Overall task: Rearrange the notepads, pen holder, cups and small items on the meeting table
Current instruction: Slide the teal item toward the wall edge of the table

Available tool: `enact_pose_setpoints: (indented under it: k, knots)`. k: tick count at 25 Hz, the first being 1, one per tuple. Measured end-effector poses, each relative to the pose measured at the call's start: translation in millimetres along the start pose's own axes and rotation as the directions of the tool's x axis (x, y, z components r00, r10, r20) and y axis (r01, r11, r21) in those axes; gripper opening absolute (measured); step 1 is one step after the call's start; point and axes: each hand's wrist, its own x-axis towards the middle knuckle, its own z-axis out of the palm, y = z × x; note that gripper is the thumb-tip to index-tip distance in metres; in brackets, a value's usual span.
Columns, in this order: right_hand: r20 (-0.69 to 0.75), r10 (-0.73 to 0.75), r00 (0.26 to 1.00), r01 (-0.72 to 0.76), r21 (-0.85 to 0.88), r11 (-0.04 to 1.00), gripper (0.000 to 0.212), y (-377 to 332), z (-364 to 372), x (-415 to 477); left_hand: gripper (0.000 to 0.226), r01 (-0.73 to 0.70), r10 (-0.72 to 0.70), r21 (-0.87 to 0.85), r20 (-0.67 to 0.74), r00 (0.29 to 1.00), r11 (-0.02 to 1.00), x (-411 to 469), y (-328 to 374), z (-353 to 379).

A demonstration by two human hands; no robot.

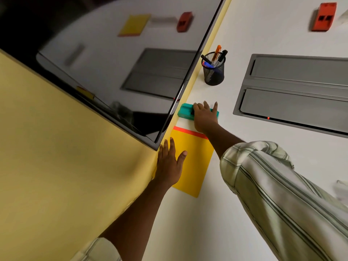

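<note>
Pressing palm-down on a teal block [185, 112] with the right hand [205, 118], fingers nearly straight and spread across its top, tips reaching past its far edge, nothing visibly curled around it. Lying crosswise at the left edge of the white meeting table [235, 213], just beyond the far end of a yellow notepad [195, 166] with an orange-red strip along that end. Resting flat on the notepad's left side with the left hand [169, 163], fingers straight and close together, thumb held out, gripping nothing. Farther along the same edge, apart from the block: a black mesh pen holder [214, 73], upright, with an orange pen and dark markers inside. To the right, set into the tabletop, a grey two-panel hatch [297, 91]; at the far right corner, well apart, a red block [323, 17]. On the left, against the yellow wall [56, 166], a dark screen [105, 63] mirroring the table. Striped sleeves pushed up on both arms.
</note>
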Motion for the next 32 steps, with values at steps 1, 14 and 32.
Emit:
enact_pose_setpoints:
  k: [1,14,32]
  knots:
    - [0.010,-0.012,1.000,0.013,-0.042,0.999,0.061,1.6,-0.6,-0.7,0.072,0.000,0.000,0.003,-0.002,1.000,1.000,-1.1,0.5,0.2]
    - [-0.140,-0.093,0.986,0.089,-0.037,0.995,0.062,1.2,-12.7,-87.3,0.073,-0.055,0.055,-0.003,-0.023,0.998,0.998,-34.2,26.4,-11.4]
    - [-0.185,0.207,0.961,-0.207,0.016,0.978,0.056,3.1,-97.0,-297.8,0.076,-0.311,0.314,-0.064,0.037,0.949,0.948,-138.0,83.0,-23.0]
